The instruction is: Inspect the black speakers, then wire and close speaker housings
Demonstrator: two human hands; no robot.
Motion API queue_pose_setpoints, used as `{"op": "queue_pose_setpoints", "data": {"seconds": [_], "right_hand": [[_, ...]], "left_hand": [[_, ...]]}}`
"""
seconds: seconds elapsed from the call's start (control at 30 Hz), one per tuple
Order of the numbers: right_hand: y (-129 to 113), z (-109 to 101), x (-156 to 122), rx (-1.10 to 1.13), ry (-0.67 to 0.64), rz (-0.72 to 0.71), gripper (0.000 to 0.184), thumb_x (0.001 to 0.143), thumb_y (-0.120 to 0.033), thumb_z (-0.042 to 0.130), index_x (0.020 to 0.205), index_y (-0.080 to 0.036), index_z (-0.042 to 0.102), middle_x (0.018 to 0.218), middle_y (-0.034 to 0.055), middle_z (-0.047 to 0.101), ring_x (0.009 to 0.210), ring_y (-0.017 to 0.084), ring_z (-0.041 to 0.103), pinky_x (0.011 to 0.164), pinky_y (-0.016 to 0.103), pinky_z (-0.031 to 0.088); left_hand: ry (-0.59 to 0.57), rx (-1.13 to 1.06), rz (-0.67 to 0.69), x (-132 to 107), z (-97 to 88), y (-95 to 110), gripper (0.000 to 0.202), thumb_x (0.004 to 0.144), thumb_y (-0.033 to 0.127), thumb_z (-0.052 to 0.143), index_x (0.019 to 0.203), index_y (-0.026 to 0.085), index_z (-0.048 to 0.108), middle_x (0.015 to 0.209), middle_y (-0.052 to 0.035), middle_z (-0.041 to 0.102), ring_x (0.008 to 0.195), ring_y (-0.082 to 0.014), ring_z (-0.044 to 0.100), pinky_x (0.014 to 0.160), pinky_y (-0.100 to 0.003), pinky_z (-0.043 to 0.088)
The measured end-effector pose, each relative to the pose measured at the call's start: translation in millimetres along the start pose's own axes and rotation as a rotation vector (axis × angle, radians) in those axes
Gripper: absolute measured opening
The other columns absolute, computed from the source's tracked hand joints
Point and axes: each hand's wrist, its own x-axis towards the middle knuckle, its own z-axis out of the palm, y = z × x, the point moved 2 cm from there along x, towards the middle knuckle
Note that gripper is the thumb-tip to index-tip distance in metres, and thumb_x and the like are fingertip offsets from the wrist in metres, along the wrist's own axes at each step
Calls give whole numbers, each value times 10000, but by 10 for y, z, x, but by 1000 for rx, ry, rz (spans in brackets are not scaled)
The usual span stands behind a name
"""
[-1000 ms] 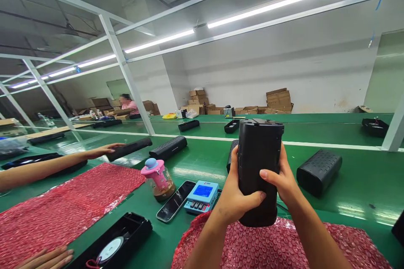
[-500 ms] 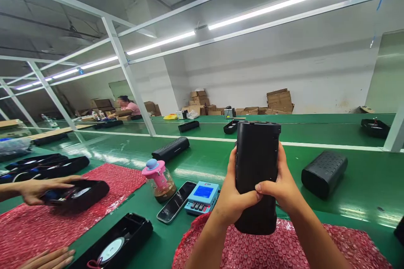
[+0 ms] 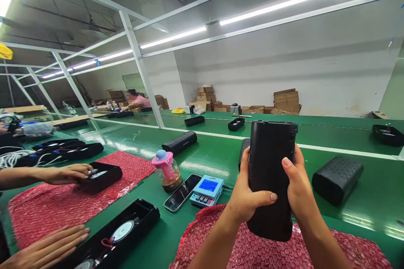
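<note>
I hold a tall black speaker housing (image 3: 270,164) upright in front of me, its lower end over a red bubble-wrap sheet (image 3: 252,248). My left hand (image 3: 245,195) wraps its left side with the thumb across the front. On the right side sits my right hand (image 3: 296,185), thumb pointing up along the edge. Both hands are closed on it.
A blue tester (image 3: 207,190), a phone (image 3: 183,192) and a pink-lidded bottle (image 3: 166,170) lie left of me on the green belt (image 3: 214,159). A co-worker's hands (image 3: 67,173) hold a black housing half on another red sheet. Another black housing (image 3: 336,178) lies right.
My view has shifted so the scene sits further right. My right thumb has moved from across the housing front to pointing up its edge. The co-worker's housing half has slid right.
</note>
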Motion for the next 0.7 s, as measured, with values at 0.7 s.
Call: {"op": "queue_pose_setpoints", "data": {"seconds": [0.7], "right_hand": [[-13,10,-7,-139,74,-42,798,754,-601,648,1400,-249,337,1353,90,505,1230,306,486,1079,535,340]], "left_hand": [[15,-19,-56,-12,-4,31,1153,503,90,803,1449,309,183,1318,-47,563,1201,-294,545,979,-387,454]]}}
